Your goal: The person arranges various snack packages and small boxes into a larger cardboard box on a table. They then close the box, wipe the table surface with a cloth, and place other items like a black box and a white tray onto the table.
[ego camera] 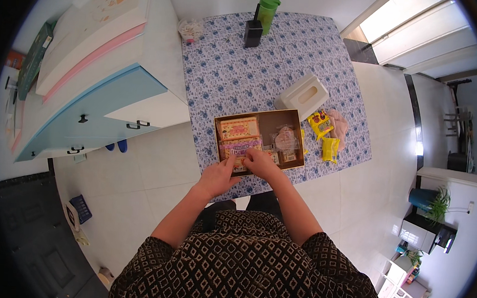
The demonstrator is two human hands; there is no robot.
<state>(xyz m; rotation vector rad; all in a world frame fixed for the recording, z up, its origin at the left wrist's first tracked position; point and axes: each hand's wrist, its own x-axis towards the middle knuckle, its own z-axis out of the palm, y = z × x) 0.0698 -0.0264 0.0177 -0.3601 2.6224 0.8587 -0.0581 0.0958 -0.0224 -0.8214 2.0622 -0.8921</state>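
Note:
A shallow brown cardboard box lies near the table's front edge with packaged snacks inside. At its left are orange-and-yellow printed packets and, below them, a pink-and-purple packet. My left hand rests at the box's front left wall, a finger reaching over the packets. My right hand is inside the front of the box, its curled fingers at the packets; whether it grips one cannot be told. Right of it lie a clear-wrapped round pinkish item and small wrapped pieces.
Behind the box stands a white tissue box. Two yellow packets and a pink cloth lie to the right. Farther back are a black holder, a green bottle and a tub of cotton swabs. A cabinet stands left.

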